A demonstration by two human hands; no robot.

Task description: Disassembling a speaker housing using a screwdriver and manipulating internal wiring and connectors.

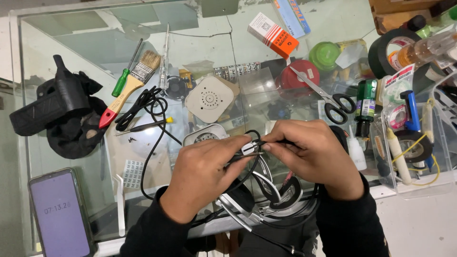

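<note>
Fingers of left hand (pixel 202 173) and right hand (pixel 314 154) pinch thin black cable (pixel 245 151).

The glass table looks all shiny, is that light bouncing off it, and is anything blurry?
Head view: yes, pale reflections sheen the glass table at top left. Left hand and right hand look sharp, pinching the black cable. The phone screen glows soft and slightly blurred.
</note>
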